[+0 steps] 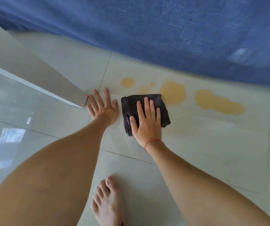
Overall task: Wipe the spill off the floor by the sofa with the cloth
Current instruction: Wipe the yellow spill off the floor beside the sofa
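Cloth (145, 110) pinned flat under R hand (146, 123), beside spill (173, 92); L hand (103, 108) splayed on floor (212, 144), holding nothing.

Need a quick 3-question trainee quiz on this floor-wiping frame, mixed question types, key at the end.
1. True or false: the right hand lies flat on the dark cloth.
2. What is the left hand touching? A) the cloth B) the bare floor C) the blue sofa cover
3. Fill in: the yellow spill is in ______ patches, mostly to the right of the cloth.

Key: 1 true; 2 B; 3 several separate.
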Tool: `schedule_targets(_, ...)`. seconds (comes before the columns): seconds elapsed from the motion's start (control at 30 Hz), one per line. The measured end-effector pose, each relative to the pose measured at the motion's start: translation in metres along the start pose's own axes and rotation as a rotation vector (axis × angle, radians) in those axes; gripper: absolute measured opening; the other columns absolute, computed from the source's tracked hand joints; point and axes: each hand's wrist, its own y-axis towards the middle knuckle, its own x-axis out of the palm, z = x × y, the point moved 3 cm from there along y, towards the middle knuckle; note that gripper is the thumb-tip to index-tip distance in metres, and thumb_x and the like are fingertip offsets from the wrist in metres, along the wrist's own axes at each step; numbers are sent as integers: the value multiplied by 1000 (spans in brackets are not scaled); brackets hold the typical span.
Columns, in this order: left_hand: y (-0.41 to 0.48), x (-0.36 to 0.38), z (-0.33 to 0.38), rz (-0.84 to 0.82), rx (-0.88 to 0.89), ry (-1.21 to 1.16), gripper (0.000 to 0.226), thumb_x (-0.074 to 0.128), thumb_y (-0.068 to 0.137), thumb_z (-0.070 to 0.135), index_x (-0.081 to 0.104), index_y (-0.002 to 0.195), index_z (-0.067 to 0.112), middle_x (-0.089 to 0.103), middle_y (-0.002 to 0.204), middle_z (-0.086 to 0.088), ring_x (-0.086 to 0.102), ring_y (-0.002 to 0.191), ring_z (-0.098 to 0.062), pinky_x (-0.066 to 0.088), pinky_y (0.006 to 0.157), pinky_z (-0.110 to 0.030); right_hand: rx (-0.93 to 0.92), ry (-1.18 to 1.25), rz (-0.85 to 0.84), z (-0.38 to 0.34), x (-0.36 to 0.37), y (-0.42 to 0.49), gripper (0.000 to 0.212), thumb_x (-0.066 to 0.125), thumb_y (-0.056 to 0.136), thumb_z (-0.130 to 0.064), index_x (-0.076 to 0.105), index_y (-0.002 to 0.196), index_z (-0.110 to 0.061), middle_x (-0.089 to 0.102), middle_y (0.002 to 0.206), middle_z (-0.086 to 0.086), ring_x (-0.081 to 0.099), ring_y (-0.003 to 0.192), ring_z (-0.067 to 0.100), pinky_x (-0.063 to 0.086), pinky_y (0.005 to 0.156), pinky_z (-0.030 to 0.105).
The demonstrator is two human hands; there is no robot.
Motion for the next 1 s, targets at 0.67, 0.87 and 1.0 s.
schedule_targets(0.67,1,-5,-5,-187,32,-27,61,14,101,46,-23,149,38,-37,155,-2,-32,144,-23,-17,116,-46,-126,-128,-135,-16,4,38,64,25,95,-51,20,152,-24,10,163,2,6,150,26,2,120,50)
schedule_targets(0.87,0,-6,-7,-182,30,-12,61,14,100,45,-22,150,37,-33,157,-2,-29,145,-25,-15,118,-46,-109,-161,-161,29,-14,19,62,17,93,-47,23,152,-28,12,162,-6,7,150,20,4,121,45)
schedule_targets(1.0,4,-7,-4,-162,34,2,65,16,101,45,-22,151,29,-32,157,-3,-28,145,-25,-16,117,-45,9,-173,-104,21,-14,59,57,24,98,-42,17,153,-28,7,163,-3,5,150,24,2,118,55)
